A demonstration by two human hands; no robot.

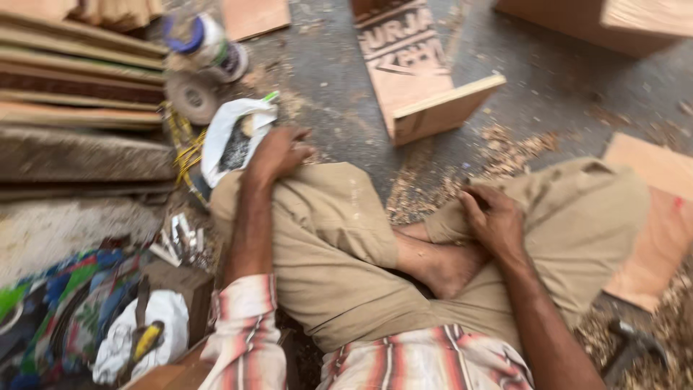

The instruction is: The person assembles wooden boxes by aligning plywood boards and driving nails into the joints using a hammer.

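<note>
Head camera looks down on someone sitting cross-legged on a dusty workshop floor in khaki trousers. Their left hand (278,153) reaches past the left knee to a white plastic bag (234,137) with something dark and grainy showing at its mouth. The fingers are spread loosely and lie against the bag's near edge, not visibly closed on anything. From that hand the bag runs up and to the left, its long axis slanting toward an angle grinder (201,68) just beyond it. The right hand (494,220) is well apart from the bag, resting on the right knee, fingers curled into the trouser cloth; blur hides whether it pinches anything.
</note>
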